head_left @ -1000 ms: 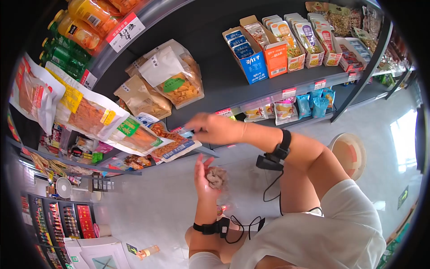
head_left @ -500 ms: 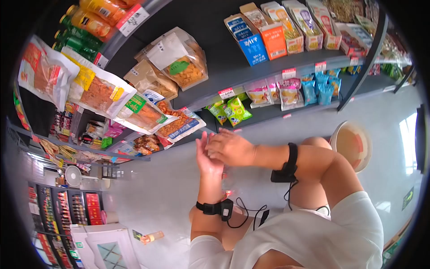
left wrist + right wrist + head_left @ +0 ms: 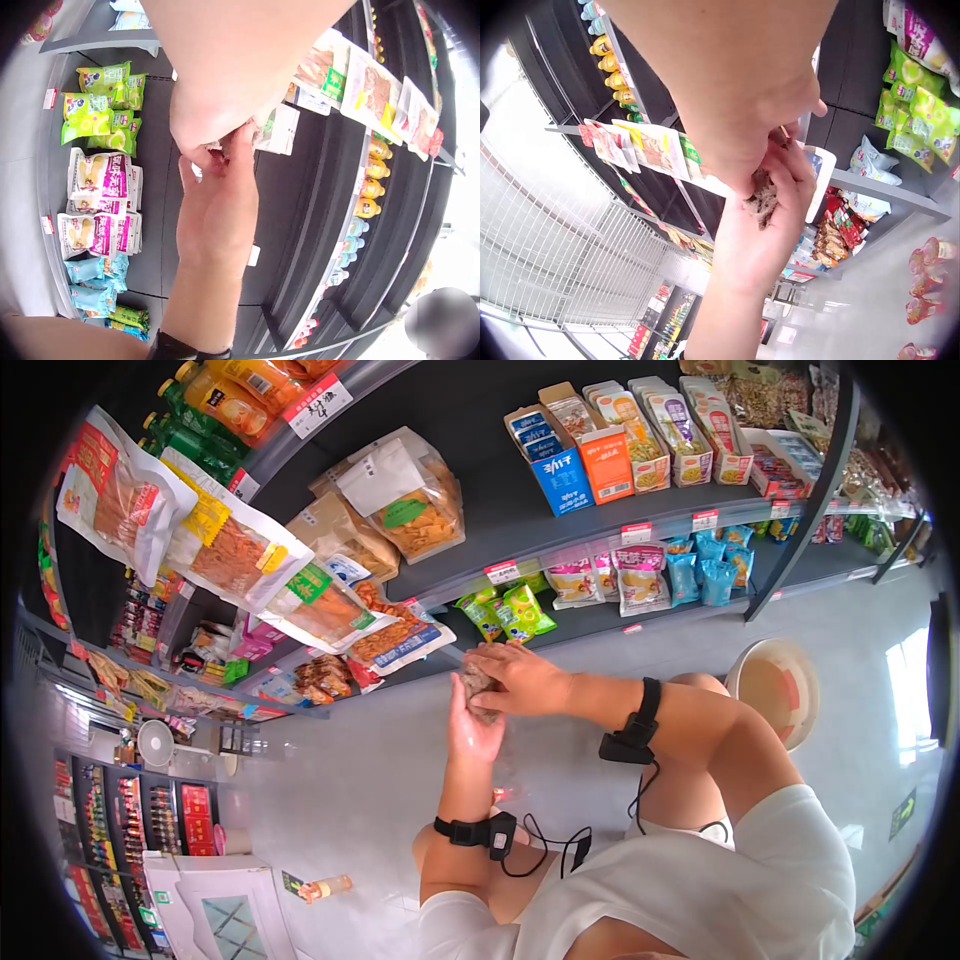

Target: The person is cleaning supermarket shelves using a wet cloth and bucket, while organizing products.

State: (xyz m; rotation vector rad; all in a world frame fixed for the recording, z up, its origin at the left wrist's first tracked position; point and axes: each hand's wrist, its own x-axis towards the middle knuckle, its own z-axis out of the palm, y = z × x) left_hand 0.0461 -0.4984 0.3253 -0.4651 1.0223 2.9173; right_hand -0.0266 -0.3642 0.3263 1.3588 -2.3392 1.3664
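Right hand (image 3: 525,680) fingers (image 3: 497,658) curled, pinching brown snack lump (image 3: 478,685) | lump lies under them on left hand (image 3: 470,728) palm, fingers straight | frame centre, just below green packets (image 3: 505,612)

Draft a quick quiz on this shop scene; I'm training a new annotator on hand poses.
1. True or false: the brown clump rests in the palm of the left hand.
2. Which goods sit on the shelf nearest the hands? A black cans; B green packets; C glass jars.
3. Which hand grips the clump from above?
Key: 1 true; 2 B; 3 the right hand.
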